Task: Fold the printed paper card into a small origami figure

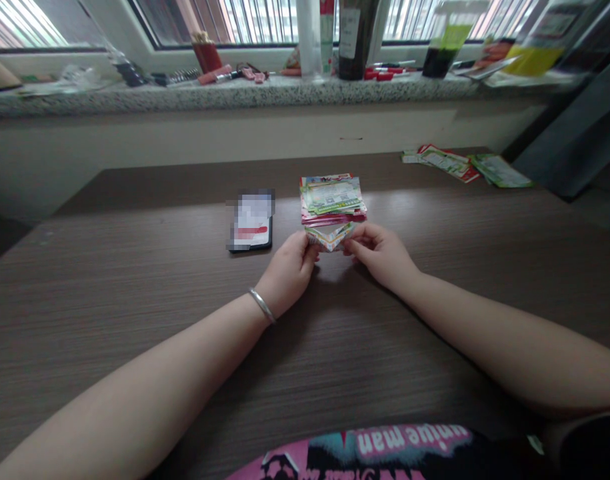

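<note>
Between my two hands is a small folded piece of printed paper [331,239], bent into a shallow V with its crease toward me. My left hand [291,267], with a silver bangle on the wrist, pinches the paper's left end. At its right end, the thumb and fingers of my right hand [379,252] are closed on it. Just beyond the paper lies a stack of printed paper sheets [332,199], green and white on top with red edges below. A phone [252,221] rests to the left of the stack, its lit screen blurred out.
More printed paper slips [449,163] lie at the table's far right corner. The brown wooden table [135,293] ends at a wall below a granite windowsill [265,97]. On the sill stand a dark bottle [355,43], a green-and-black cup [442,50] and a red container [207,55].
</note>
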A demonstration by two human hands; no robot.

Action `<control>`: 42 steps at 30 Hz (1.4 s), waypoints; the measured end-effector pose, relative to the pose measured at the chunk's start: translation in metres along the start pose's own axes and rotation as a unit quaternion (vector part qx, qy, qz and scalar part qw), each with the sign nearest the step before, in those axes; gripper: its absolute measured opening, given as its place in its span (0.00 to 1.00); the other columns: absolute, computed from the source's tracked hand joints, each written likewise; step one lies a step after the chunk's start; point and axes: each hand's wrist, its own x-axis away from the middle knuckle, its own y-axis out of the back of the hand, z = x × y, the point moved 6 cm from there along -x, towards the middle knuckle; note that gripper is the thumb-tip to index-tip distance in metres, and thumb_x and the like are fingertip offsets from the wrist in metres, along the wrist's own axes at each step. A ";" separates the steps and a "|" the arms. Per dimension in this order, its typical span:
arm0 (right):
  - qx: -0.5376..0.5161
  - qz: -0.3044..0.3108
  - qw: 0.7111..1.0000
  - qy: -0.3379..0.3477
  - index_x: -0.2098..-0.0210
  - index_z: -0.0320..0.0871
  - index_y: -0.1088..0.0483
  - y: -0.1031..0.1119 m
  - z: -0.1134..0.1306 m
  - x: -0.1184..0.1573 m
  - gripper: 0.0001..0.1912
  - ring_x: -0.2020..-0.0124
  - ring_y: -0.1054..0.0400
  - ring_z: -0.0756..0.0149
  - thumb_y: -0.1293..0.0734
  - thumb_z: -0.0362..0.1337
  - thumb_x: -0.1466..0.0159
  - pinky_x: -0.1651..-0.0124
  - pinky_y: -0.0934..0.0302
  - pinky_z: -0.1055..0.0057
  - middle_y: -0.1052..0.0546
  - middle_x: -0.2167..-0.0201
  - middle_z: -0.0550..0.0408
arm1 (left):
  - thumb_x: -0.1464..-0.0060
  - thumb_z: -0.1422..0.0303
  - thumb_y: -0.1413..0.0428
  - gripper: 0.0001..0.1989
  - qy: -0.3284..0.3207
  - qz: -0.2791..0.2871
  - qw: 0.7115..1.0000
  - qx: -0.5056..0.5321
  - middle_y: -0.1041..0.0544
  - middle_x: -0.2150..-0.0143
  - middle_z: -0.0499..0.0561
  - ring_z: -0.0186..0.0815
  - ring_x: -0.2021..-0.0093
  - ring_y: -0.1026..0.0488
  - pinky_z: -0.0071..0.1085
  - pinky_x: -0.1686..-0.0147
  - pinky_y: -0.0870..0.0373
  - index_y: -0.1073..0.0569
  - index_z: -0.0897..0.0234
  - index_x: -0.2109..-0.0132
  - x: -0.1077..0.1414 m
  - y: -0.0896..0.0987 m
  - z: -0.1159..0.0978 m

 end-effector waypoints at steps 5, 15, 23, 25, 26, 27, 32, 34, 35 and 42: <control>0.041 0.015 0.999 0.026 0.66 0.44 0.29 -0.002 0.002 0.002 0.10 0.71 0.31 0.69 0.33 0.44 0.41 0.69 0.37 0.70 0.24 0.70 0.56 | 0.39 0.71 0.55 0.07 -0.030 0.011 0.999 -0.018 0.28 0.64 0.52 0.35 0.63 0.31 0.32 0.62 0.33 0.33 0.64 0.63 0.000 0.001 -0.008; -0.008 0.056 0.998 0.012 0.68 0.44 0.33 -0.011 0.001 0.006 0.06 0.73 0.31 0.70 0.33 0.39 0.42 0.70 0.36 0.71 0.26 0.72 0.58 | 0.44 0.72 0.47 0.02 0.008 0.001 0.990 0.141 0.29 0.66 0.48 0.32 0.67 0.30 0.28 0.66 0.33 0.34 0.64 0.62 0.002 0.000 -0.013; -0.130 0.087 0.987 -0.048 0.66 0.44 0.34 -0.020 -0.001 0.007 0.13 0.75 0.30 0.72 0.30 0.44 0.44 0.70 0.33 0.71 0.26 0.74 0.60 | 0.46 0.67 0.43 0.07 0.079 0.003 0.949 0.306 0.28 0.71 0.46 0.27 0.71 0.30 0.24 0.69 0.32 0.32 0.66 0.64 0.002 -0.005 -0.006; -0.154 0.090 0.983 -0.050 0.65 0.45 0.34 -0.020 -0.002 0.005 0.14 0.74 0.29 0.71 0.29 0.46 0.44 0.69 0.32 0.70 0.25 0.72 0.60 | 0.46 0.64 0.42 0.10 0.102 0.007 0.937 0.334 0.28 0.71 0.46 0.27 0.72 0.30 0.25 0.69 0.31 0.32 0.66 0.64 0.002 -0.007 -0.003; -0.159 0.090 0.982 -0.048 0.64 0.45 0.34 -0.020 -0.002 0.005 0.15 0.73 0.29 0.71 0.29 0.46 0.45 0.68 0.32 0.70 0.25 0.71 0.59 | 0.47 0.64 0.41 0.11 0.108 0.009 0.933 0.344 0.27 0.71 0.46 0.28 0.72 0.29 0.25 0.69 0.31 0.32 0.66 0.63 0.002 -0.009 -0.002; -0.159 0.091 0.982 -0.045 0.64 0.45 0.34 -0.020 -0.001 0.005 0.15 0.72 0.29 0.71 0.28 0.45 0.45 0.67 0.31 0.69 0.24 0.71 0.59 | 0.47 0.63 0.40 0.12 0.110 0.009 0.929 0.352 0.27 0.70 0.46 0.28 0.71 0.29 0.25 0.69 0.30 0.32 0.66 0.63 0.002 -0.009 -0.002; -0.131 0.096 0.985 -0.053 0.68 0.44 0.34 -0.021 -0.002 0.006 0.15 0.73 0.30 0.71 0.27 0.44 0.47 0.67 0.33 0.70 0.25 0.74 0.59 | 0.52 0.62 0.36 0.15 0.092 0.016 0.924 0.370 0.25 0.68 0.48 0.29 0.69 0.28 0.26 0.67 0.30 0.31 0.66 0.62 0.001 -0.010 -0.003; -0.122 0.092 0.986 -0.060 0.69 0.44 0.34 -0.021 -0.002 0.006 0.15 0.73 0.30 0.71 0.27 0.44 0.47 0.69 0.34 0.71 0.25 0.74 0.59 | 0.52 0.61 0.36 0.15 0.094 0.020 0.924 0.370 0.24 0.68 0.48 0.29 0.69 0.28 0.26 0.68 0.30 0.31 0.66 0.62 0.001 -0.011 -0.003; -0.119 0.091 0.987 -0.062 0.69 0.44 0.35 -0.020 -0.002 0.007 0.15 0.73 0.31 0.71 0.27 0.45 0.46 0.69 0.34 0.71 0.26 0.74 0.59 | 0.51 0.61 0.37 0.15 0.098 0.021 0.925 0.367 0.24 0.68 0.48 0.29 0.69 0.28 0.26 0.67 0.30 0.31 0.66 0.62 0.001 -0.011 -0.002; -0.105 0.090 0.988 -0.070 0.68 0.43 0.34 -0.019 -0.004 0.005 0.13 0.72 0.30 0.70 0.28 0.43 0.46 0.68 0.34 0.71 0.25 0.72 0.59 | 0.53 0.69 0.37 0.14 0.125 0.055 0.918 0.373 0.23 0.66 0.48 0.29 0.67 0.26 0.26 0.65 0.30 0.32 0.65 0.61 0.003 -0.019 0.000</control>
